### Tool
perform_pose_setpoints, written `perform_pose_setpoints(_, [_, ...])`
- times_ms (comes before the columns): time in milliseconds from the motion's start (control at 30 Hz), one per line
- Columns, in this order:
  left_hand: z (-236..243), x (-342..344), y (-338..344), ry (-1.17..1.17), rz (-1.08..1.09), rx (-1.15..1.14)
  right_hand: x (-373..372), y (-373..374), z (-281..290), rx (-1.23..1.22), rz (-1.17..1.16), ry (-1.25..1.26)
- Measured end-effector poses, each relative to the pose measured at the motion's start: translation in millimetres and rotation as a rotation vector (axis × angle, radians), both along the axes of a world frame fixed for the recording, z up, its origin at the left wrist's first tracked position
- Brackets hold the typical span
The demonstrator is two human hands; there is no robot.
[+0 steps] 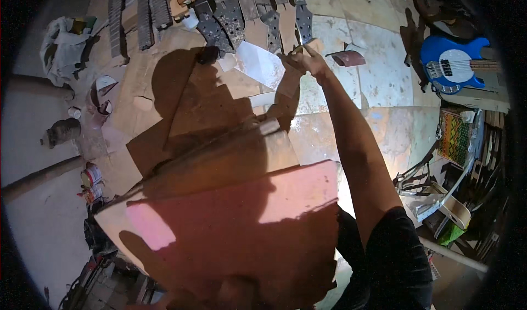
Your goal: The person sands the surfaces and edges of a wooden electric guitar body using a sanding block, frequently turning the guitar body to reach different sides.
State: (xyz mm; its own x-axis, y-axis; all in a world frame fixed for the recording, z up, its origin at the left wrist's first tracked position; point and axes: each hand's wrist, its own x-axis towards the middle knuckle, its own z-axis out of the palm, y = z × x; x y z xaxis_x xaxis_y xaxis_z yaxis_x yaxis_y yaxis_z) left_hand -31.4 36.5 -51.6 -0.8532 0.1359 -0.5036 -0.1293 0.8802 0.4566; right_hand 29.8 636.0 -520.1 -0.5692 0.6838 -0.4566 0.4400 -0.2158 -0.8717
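Pale guitar headstock (287, 27) lies just beyond my right grip (312, 62), which looks curled; cannot tell whether it holds anything. Probably stiff, light wood; best taken by its side edges.

The single view looks from the person's head, through the left of two side-by-side wide fisheye cameras, steeply down and forward. The flat pink sheet (299, 186) fills the near part at close range; dark, slotted wooden guitar necks (256, 13) lie farther off, and the glossy blue guitar body (454, 63) sits far right, near the curved rim.
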Motion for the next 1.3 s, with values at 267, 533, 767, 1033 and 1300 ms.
perform_pose_setpoints(267, [-31.7,-26.3,20.6,-0.035,-0.103,0.025,27.5,40.6,-28.5,-0.267,-0.229,0.274])
perform_pose_setpoints(533, [-1.6,1.5,-12.4,0.042,-0.131,0.032,93.6,-86.2,59.0,-0.164,-0.214,0.148])
perform_pose_setpoints(767, [35.5,39.0,-67.7,0.146,-0.222,0.144,186.0,-163.8,191.7,-0.353,-0.337,0.389])
perform_pose_setpoints(1033, [160.8,103.9,-174.4,0.46,-0.368,0.283,253.9,-310.1,442.4,-0.404,-0.348,0.601])
perform_pose_setpoints(1300, [131.4,95.9,-216.6,0.759,-0.514,0.747,290.1,-533.0,548.7,-0.653,-0.109,0.6])
